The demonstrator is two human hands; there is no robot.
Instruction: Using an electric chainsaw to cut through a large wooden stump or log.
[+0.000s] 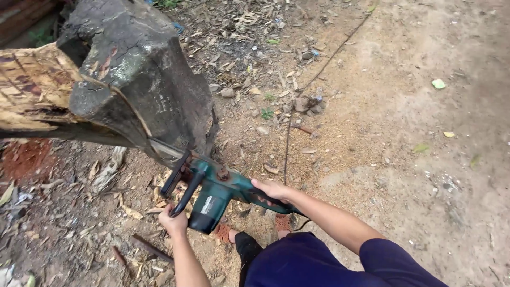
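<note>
Hidden: we could not see the saw's bar; it was buried in the dark log (135, 74), whose left end ran out of frame.
Saw: our green electric chainsaw (215, 191) lay tilted at the log's lower edge, above the sawdust-strewn ground (372, 133).
Left hand: our left hand (173, 220) was clamped around the black front handle (183, 194), below and left of the saw's body.
Right hand: our right hand (272, 190) was closed on the rear grip, fingers hidden under it.
Cable: a thin dark cable (287, 149) ran away from the saw across the ground.
Feet: sandalled toes (281, 222) showed beneath the saw.
</note>
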